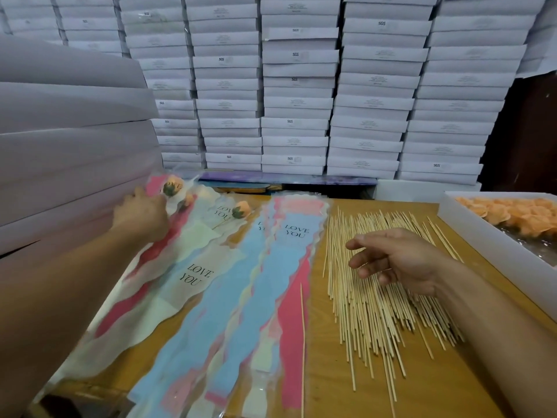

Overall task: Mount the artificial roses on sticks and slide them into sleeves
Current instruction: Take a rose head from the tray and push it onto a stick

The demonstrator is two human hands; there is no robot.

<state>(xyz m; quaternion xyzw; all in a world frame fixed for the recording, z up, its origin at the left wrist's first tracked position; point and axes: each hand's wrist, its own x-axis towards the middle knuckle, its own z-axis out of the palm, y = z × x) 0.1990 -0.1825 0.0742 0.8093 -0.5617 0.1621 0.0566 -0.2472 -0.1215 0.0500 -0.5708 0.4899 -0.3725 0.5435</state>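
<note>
From the head camera, a wooden table point(370, 396) is seen from above. The left hand point(141, 217) reaches far to the left, near the top of some filled sleeves point(193, 236). Its fingers curl at the edge of one pink and clear sleeve, but the grip is hidden, so I cannot tell if it holds the sleeve or only touches it. Three peach roses show inside those sleeves: one rose point(173, 185) at the far top, a small one point(187, 200) just beside the hand, and another rose point(241, 210) a little to the right.

In the middle lies a pile of flat sleeves point(271, 282) in blue, pink and pale yellow, with the words LOVE YOU on them. One single stick point(302, 327) lies on the pink part of this pile.

To the right is a big heap of thin wooden sticks point(370, 312), spread on the table. The right hand point(401, 259) hangs over the heap with loose, gently bent fingers, and it holds nothing.

At the far right stands a white tray point(482, 236) full of loose peach roses point(512, 214).

Behind the table, stacks of white boxes point(298, 101) fill the wall, and more big white boxes point(69, 152) rise on the left
</note>
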